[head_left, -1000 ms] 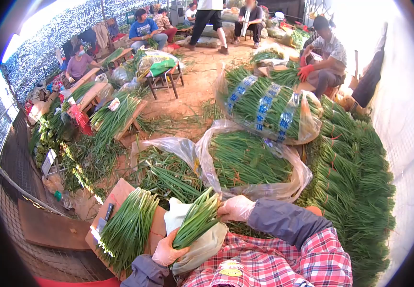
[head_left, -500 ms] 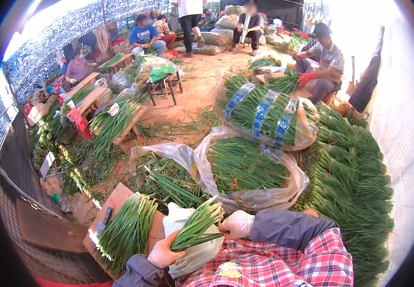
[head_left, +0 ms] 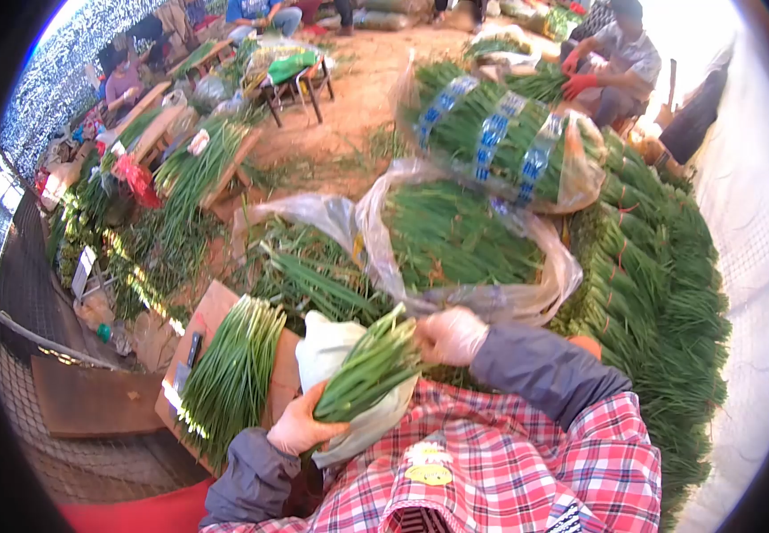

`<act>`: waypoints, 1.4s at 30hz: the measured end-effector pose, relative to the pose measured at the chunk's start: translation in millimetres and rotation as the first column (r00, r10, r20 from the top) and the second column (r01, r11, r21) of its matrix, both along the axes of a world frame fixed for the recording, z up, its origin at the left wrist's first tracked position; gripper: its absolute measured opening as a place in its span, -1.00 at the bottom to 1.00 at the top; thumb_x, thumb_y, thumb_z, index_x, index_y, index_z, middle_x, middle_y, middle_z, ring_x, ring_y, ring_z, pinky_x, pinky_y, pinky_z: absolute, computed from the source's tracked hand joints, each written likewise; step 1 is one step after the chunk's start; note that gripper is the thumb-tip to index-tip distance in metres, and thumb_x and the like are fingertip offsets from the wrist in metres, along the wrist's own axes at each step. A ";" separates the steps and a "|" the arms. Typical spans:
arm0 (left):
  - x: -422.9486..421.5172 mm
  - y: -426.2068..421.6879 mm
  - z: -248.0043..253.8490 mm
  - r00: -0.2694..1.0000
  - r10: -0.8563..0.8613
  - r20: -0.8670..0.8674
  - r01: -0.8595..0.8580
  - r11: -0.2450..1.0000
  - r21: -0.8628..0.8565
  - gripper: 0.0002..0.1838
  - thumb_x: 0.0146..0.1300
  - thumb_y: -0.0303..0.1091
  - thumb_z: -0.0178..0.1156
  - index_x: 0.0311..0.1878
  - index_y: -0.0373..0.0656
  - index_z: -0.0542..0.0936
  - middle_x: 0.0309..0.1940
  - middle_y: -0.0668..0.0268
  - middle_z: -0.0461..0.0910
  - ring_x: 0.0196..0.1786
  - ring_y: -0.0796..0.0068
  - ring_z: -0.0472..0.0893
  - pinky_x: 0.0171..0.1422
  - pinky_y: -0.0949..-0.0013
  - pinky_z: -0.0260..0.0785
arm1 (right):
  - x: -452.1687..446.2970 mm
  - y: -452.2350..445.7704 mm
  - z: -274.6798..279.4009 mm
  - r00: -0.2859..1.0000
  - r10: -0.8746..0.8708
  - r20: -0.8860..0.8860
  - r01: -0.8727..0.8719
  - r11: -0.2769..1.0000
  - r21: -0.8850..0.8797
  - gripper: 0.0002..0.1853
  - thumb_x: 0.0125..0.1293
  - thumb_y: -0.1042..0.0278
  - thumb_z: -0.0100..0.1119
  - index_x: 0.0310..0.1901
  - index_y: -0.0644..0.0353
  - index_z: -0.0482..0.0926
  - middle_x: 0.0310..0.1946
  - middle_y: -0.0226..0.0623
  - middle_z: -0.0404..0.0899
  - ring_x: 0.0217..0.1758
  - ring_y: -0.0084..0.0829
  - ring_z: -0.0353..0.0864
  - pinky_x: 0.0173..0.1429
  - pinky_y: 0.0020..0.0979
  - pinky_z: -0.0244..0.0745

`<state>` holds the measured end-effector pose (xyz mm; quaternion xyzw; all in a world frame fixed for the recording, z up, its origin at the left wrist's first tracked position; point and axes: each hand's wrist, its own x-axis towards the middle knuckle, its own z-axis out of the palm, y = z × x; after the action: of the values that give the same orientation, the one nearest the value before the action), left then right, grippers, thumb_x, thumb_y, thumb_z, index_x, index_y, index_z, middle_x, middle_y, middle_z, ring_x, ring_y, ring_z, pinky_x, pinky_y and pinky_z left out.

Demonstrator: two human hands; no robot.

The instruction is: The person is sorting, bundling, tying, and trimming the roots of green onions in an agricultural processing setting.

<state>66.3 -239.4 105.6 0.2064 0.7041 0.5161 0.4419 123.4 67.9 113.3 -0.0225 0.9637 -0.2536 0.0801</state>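
A bunch of green chives (head_left: 368, 369) lies across my left hand (head_left: 304, 420), which is gloved and closed around its lower left part. The pale stalk ends point up and to the right. My right hand (head_left: 454, 336), also in a thin clear glove, is at the bunch's right edge with its fingers curled together; what they pinch is hidden. Under the bunch a pale cloth (head_left: 320, 342) covers my lap. To the left, a larger pile of chives (head_left: 240, 373) rests on a board (head_left: 209, 313), beside a dark-handled knife (head_left: 194, 348).
An opened plastic bag (head_left: 368, 213) of chives lies ahead, with a taped full bag (head_left: 500, 138) behind it. Tied bundles (head_left: 651, 293) line the right side. Loose leaves (head_left: 313, 266) cover the ground. A co-worker in red gloves (head_left: 578, 84) sits at the back right.
My view has tilted down, so the scene sits higher. The right hand remains beside the bunch, and the left still holds it. The red-gloved co-worker's hands have shifted.
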 end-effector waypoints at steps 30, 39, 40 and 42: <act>20.1 26.5 -6.0 0.856 0.426 0.292 -0.475 0.871 0.123 -0.35 0.03 -0.64 0.24 0.23 -0.16 0.29 -0.23 0.21 0.55 -0.58 0.46 0.51 -0.60 0.46 0.35 | 8.1 24.1 -29.3 0.981 -0.149 0.126 0.141 0.988 0.067 -0.67 0.19 0.23 0.22 -0.09 0.27 0.61 -0.36 -0.26 0.67 -0.31 -0.49 0.61 -0.10 -0.45 0.48; 29.5 38.5 -33.4 0.900 0.377 -0.218 -0.359 0.926 0.117 -0.27 0.02 -0.56 0.27 0.31 -0.09 0.25 -0.31 0.36 0.55 -0.54 0.67 0.45 -0.51 0.54 0.36 | -26.5 -22.3 -15.7 0.824 -0.270 0.498 0.561 0.264 -0.785 -0.68 0.20 0.23 0.22 -0.14 0.33 0.52 -0.57 -0.33 0.52 -0.63 -0.60 0.44 -0.58 -0.55 0.37; 31.3 38.1 -33.2 0.894 0.389 -0.223 -0.375 0.921 0.103 -0.25 0.00 -0.56 0.29 0.31 -0.08 0.26 -0.31 0.39 0.55 -0.53 0.71 0.44 -0.47 0.56 0.36 | -26.0 -23.6 -19.8 0.825 -0.271 0.497 0.557 0.239 -0.795 -0.69 0.20 0.24 0.21 -0.17 0.33 0.52 -0.57 -0.33 0.51 -0.64 -0.59 0.43 -0.58 -0.54 0.37; 31.8 37.6 -25.0 0.900 0.408 -0.156 -0.403 0.913 0.062 -0.26 0.01 -0.57 0.27 0.31 -0.08 0.26 -0.31 0.36 0.56 -0.53 0.67 0.45 -0.50 0.54 0.36 | -26.0 -25.6 -24.2 0.828 -0.270 0.491 0.546 0.191 -0.816 -0.73 0.20 0.26 0.21 -0.24 0.34 0.53 -0.58 -0.32 0.51 -0.65 -0.57 0.43 -0.58 -0.53 0.36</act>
<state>98.1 -201.8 80.6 0.1036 0.7586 0.5876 0.2619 97.3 42.3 89.0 0.2248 0.5846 -0.7737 0.0955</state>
